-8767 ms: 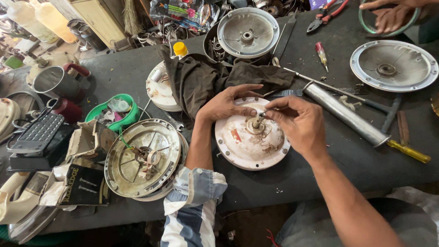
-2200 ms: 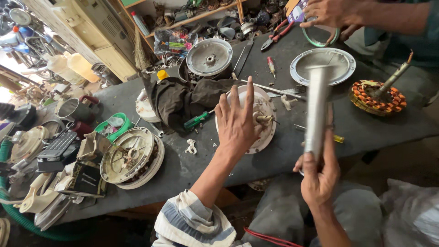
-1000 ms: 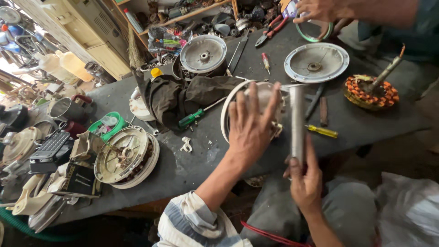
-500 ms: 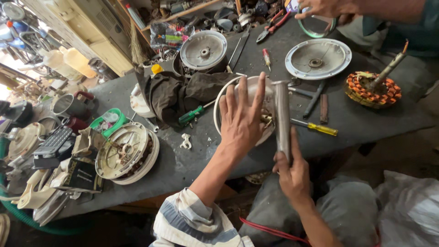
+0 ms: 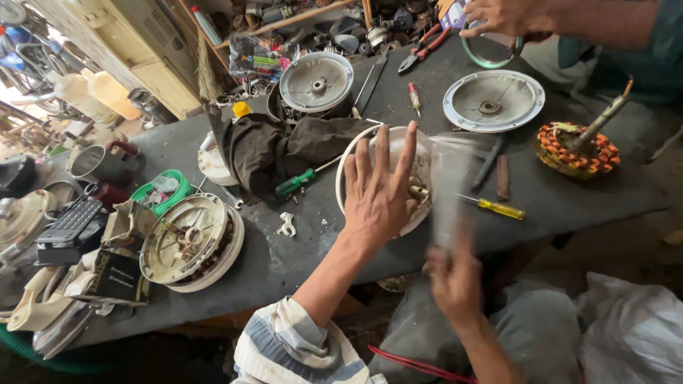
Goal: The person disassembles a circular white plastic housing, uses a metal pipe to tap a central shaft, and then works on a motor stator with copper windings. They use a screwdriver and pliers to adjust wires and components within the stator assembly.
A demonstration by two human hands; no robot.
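At the left of the dark grey bench [image 5: 284, 270] lies a round grey metal motor cover with windings inside [image 5: 186, 242]. Right of it, a small white plastic clip [image 5: 287, 225] and a green-handled screwdriver [image 5: 299, 183] lie beside a dark brown rag [image 5: 284, 146]. The left hand [image 5: 377, 195] rests flat, fingers spread apart, on the round white motor housing [image 5: 352, 171] at the bench's middle. Just right, the right hand [image 5: 455, 281] is wrapped around the lower end of a motion-blurred grey metal tube [image 5: 448, 192], held upright at the housing's edge. A yellow-handled screwdriver [image 5: 498, 208] lies beyond, then a copper-wound stator [image 5: 576, 149].
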